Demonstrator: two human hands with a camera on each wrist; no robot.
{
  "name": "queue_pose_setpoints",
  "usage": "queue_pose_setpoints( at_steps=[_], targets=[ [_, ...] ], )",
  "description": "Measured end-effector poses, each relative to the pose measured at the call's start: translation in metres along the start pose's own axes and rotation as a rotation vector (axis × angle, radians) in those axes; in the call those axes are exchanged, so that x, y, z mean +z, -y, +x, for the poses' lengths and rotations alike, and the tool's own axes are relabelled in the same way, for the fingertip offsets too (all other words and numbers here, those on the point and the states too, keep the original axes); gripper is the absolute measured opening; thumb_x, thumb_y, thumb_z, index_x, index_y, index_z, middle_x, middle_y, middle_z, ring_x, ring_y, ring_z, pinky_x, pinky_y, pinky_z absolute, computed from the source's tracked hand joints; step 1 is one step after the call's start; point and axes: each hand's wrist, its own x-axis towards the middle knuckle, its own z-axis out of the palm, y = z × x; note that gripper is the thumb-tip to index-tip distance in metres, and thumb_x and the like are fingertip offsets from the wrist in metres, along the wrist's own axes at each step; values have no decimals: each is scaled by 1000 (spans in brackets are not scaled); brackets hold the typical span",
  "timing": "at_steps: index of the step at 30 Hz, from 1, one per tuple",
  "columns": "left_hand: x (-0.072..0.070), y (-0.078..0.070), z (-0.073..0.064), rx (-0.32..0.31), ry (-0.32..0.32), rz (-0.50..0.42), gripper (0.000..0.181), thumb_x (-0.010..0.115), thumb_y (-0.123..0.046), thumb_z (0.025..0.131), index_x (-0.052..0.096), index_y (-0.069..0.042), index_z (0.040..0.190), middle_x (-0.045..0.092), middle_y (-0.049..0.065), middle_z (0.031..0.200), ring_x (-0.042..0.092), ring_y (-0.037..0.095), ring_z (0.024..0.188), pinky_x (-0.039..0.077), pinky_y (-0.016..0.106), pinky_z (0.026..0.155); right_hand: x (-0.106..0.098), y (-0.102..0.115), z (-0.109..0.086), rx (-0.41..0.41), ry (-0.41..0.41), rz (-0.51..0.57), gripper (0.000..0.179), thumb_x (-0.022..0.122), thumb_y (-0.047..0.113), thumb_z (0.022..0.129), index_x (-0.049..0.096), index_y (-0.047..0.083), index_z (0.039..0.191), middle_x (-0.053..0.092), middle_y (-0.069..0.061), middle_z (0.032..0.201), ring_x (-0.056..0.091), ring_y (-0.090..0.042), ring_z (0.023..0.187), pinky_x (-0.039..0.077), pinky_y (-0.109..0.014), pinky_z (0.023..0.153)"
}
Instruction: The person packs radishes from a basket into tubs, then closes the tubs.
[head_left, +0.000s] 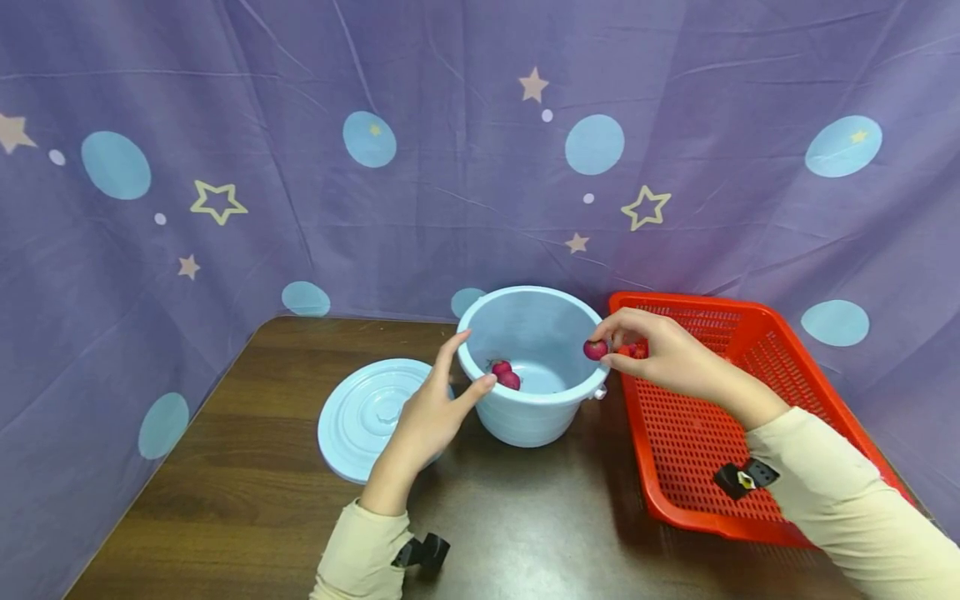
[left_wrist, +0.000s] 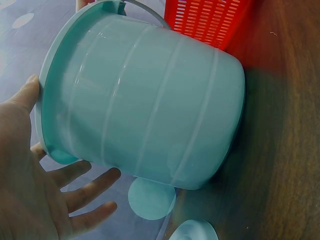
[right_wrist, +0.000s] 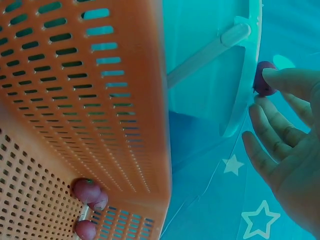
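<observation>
A light blue bucket (head_left: 525, 417) stands upright on the table. My left hand (head_left: 433, 410) is at its left side, thumb and index finger spread along the rim and the other fingers extended below it in the left wrist view. My right hand (head_left: 663, 354) pinches a small round red radish (head_left: 596, 349) between thumb and fingertips, just over the bucket's right rim. Inside the bucket, two radishes (head_left: 509, 380) lie near the left wall. More radishes (right_wrist: 86, 191) sit in a corner of the red basket (head_left: 651, 492), below the right hand.
Left of the bucket, a round light blue lid (head_left: 360, 417) lies flat on the wooden table (head_left: 232, 467). The slotted basket stands close on the bucket's right. A purple curtain (head_left: 465, 167) with stars and dots hangs behind the table. The bucket's handle (right_wrist: 210, 57) hangs towards the basket.
</observation>
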Motion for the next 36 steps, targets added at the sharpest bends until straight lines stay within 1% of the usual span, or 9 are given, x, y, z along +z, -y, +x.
queue_pose_setpoints(
  at_steps=[3,6,11,15,22,27,31,34,36],
  targets=[
    [0,0,0,-1,-1,1,75,51,-78,85,17,-58,149,47,8,147,53,32,125,41,64,93,2,3,0,7,9,-15,27,76,1,85,69,16,106,60,5,88,56,-15,82,45,-27,65],
    [0,0,-1,-3,-1,-1,75,50,-79,84,17,-59,148,48,8,145,53,32,124,40,64,93,3,5,1,10,10,-29,26,76,2,85,69,16,106,59,5,87,54,-14,82,45,-28,65],
    [0,0,-1,0,-1,-3,73,53,-73,88,17,-58,149,49,8,144,53,33,124,41,64,93,5,3,1,14,10,-39,27,77,2,85,69,16,107,59,6,88,54,-13,83,48,-31,71],
    [0,1,-1,1,-1,-4,73,53,-72,88,17,-57,149,50,9,143,53,35,124,41,64,92,4,1,0,8,7,-44,27,77,3,85,70,16,107,59,6,88,55,-12,83,48,-29,72],
    [0,1,0,3,-6,3,75,50,-79,85,17,-58,149,49,9,145,53,31,124,41,63,92,-4,-4,-2,-17,-16,-30,26,75,2,86,70,10,111,66,-1,98,58,-11,83,50,-28,75],
    [0,1,0,-1,-6,7,76,50,-80,84,17,-58,149,48,10,145,53,30,125,41,63,92,-12,-13,-3,17,-37,-44,23,74,3,88,70,10,109,66,1,95,60,-11,81,49,-27,77],
    [0,1,1,-1,-4,6,76,50,-79,84,17,-57,149,50,10,144,53,30,125,42,63,92,-15,-23,-6,72,-45,-52,22,74,5,88,70,12,109,67,0,98,60,-13,83,51,-36,80],
    [0,1,1,1,-2,0,76,51,-78,85,17,-57,150,52,10,141,54,32,125,42,63,91,-16,-33,-9,122,-38,-47,22,74,6,89,69,13,110,67,0,99,60,-14,84,51,-36,79],
    [0,2,1,4,0,-5,76,52,-77,85,18,-55,150,53,11,140,54,33,125,42,62,91,-16,-39,-10,140,-40,-45,20,73,7,90,69,12,110,68,0,98,61,-14,82,51,-31,77]
  ],
)
